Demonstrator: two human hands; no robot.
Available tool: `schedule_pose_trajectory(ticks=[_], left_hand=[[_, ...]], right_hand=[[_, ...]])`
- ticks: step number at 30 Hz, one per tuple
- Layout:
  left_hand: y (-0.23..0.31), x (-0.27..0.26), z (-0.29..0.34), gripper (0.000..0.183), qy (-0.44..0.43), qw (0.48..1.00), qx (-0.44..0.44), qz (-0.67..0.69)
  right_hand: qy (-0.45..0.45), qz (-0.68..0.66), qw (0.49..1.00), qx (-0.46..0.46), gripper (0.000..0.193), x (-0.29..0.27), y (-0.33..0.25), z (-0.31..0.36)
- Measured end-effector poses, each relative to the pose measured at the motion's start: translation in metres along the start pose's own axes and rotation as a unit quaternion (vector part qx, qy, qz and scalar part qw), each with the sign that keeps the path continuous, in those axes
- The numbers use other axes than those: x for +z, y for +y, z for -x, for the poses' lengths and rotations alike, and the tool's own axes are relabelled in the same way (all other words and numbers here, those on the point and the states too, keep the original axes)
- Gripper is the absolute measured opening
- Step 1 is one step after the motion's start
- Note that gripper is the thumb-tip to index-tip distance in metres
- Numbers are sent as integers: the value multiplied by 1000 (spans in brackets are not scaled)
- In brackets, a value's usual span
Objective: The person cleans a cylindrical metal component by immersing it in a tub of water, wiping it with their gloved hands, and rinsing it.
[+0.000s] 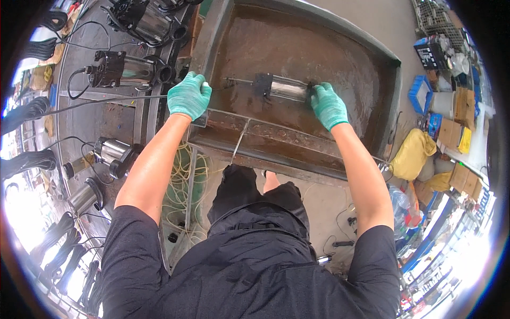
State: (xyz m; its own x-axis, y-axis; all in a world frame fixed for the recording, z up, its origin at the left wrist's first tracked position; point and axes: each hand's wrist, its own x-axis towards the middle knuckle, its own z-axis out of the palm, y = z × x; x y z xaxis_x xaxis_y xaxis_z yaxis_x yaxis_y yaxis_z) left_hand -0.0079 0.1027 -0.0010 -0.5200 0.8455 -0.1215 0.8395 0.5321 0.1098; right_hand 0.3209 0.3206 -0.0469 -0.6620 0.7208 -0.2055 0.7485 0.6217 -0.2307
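A metal tank of brownish water lies in front of me. In it, on its side, is a submersible pump with a shiny steel body and black end parts. My right hand, in a green glove, has its fingers closed on the pump's right end; the fingertips are partly hidden. My left hand, gloved the same way, is closed in a fist over the tank's left rim. A black cable runs from the left into that fist, and a thin dark line leads from the pump back toward it.
Several similar pumps with coiled cables lie on a metal bench to the left. Pale tangled hose hangs below the tank's near-left corner. At right are a blue crate, a yellow sack and cardboard boxes.
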Motion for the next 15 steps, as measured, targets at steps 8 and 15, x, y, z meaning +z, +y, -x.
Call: schedule_pose_trajectory(ticks=[8, 15], left_hand=[[-10, 8, 2, 21, 22, 1000, -1, 6], [-6, 9, 0, 27, 4, 1000, -12, -10]], right_hand=[[81, -87, 993, 2, 25, -52, 72, 71], [113, -154, 972, 133, 24, -49, 155, 129]])
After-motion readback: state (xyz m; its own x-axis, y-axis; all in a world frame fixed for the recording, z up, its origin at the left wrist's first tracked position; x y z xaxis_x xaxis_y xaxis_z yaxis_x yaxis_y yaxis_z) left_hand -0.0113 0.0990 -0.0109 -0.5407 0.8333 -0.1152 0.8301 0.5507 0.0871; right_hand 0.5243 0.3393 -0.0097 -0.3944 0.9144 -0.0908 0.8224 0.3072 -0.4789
